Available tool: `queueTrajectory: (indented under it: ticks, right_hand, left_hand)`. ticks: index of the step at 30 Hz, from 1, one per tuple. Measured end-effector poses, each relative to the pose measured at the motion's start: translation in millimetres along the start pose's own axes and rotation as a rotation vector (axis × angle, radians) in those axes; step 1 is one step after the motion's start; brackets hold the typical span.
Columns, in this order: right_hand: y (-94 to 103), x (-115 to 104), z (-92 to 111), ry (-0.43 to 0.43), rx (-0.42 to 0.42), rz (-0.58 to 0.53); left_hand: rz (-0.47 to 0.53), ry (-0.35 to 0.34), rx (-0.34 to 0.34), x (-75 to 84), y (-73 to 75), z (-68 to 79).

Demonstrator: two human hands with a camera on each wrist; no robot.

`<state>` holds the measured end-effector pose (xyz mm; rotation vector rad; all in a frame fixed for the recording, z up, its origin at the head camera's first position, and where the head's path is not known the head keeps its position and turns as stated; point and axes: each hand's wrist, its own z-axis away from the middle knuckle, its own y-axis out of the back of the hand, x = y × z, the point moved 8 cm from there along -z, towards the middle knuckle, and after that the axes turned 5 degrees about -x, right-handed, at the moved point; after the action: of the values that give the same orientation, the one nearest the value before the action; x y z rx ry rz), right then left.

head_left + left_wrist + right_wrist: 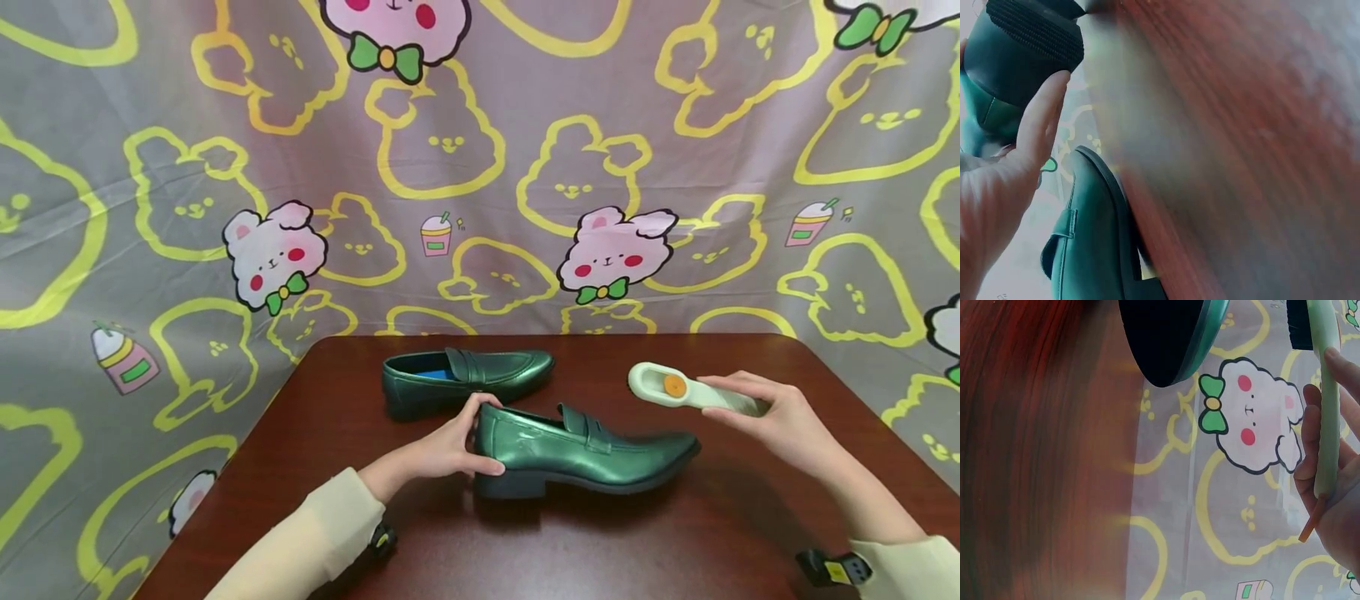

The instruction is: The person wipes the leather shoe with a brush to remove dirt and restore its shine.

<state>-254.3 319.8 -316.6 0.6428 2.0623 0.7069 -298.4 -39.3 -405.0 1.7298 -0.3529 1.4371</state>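
Observation:
A glossy green loafer (pixel 592 454) with a dark sole is held by the heel in my left hand (pixel 446 447). It tilts slightly above the table, toe to the right. In the left wrist view, my thumb presses beside the ridged black heel (pixel 1035 37). My right hand (pixel 780 421) grips a pale green brush (pixel 720 398) with an orange button (pixel 675 385), off to the right of the toe. Dark bristles (pixel 1299 328) show on its far end in the right wrist view, apart from the shoe. Behind stands a matching loafer (pixel 502 371) with a blue insole.
The brown wooden table (pixel 360 533) carries the second loafer near its back left. A grey cloth (pixel 480 283) with yellow outlines and cartoon heads hangs behind and around it. Small black devices sit at both wrists.

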Motion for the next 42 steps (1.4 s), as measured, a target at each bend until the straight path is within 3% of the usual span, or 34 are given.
queueTrajectory:
  ticks: [7,12,16,23,27,31,36,42]
  right_hand:
    - [-5.2,6.5,-1.0,0.014,-0.002,-0.006]
    - [-6.8,3.9,-2.0,0.011,-0.008,-0.008]
    - [-5.9,-0.1,-3.0,0.014,-0.012,-0.007]
    - [-4.9,-2.8,-4.3,0.021,-0.006,-0.001]
    - [-6.6,-4.4,-5.1,0.03,-0.012,-0.013]
    - [-7.9,-7.9,-5.0,0.029,-0.021,-0.02]
    - [-16.8,-28.9,-8.2,0.067,-0.039,-0.025]
    - [-43.8,-81.8,-16.3,0.253,-0.064,0.019]
  left_hand:
    - [0.055,-0.001,-0.038,16.8,-0.9,11.0]
    - [0.059,-0.015,-0.021,-4.6,0.6,7.4]
    - [0.003,-0.026,-0.021,-7.6,0.4,4.9]
    - [-0.266,-0.069,-0.018,-3.7,-2.9,1.1]
    - [-0.281,-0.066,0.018,-6.1,-0.4,0.4]
    - [-0.197,-0.087,0.053,-3.4,0.2,-2.7]
    - [-0.166,-0.13,0.076,6.0,-3.3,-5.4]
    - [-0.12,-0.166,0.087,15.8,-4.9,-7.1]
